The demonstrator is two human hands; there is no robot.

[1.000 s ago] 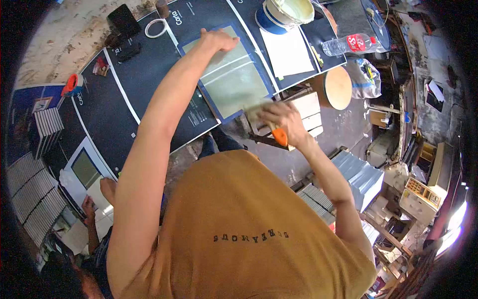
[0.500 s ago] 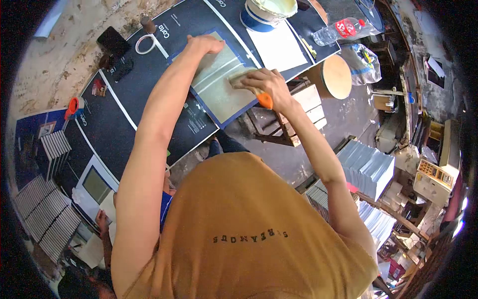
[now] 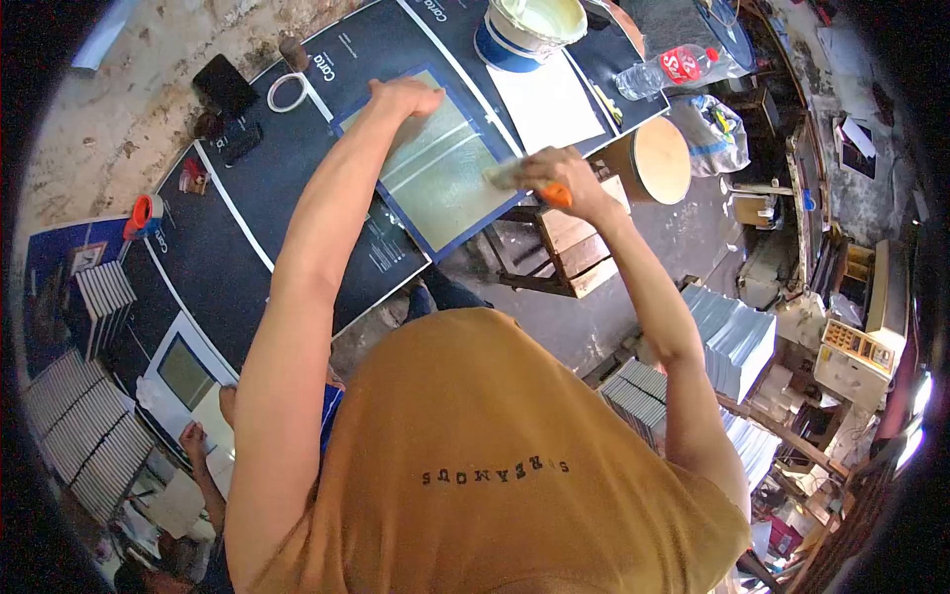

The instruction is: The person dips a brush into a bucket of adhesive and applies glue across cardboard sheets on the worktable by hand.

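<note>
A beige panel with a blue border (image 3: 432, 217) lies on the dark table, its surface glossy and streaked with a pale line across it. My left hand (image 3: 404, 98) rests on its far part with the fingers laid down against it. At the right edge of the panel, my right hand (image 3: 562, 180) is closed around a brush with an orange handle (image 3: 557, 194). The brush's bristle end is blurred, at or just over the panel's right border.
Beyond the panel stand a bucket of pale paste (image 3: 525, 33) on white paper (image 3: 547, 105) and a plastic bottle (image 3: 669, 71). A tape roll (image 3: 287, 93) lies at the left. A wooden stool (image 3: 574, 253) stands right. Another person's hand (image 3: 193, 441) is beside a framed sheet (image 3: 185, 370).
My right hand has swept the brush rightward from over the panel to its right edge. My left hand stays on the panel. The other person's hand has shifted slightly.
</note>
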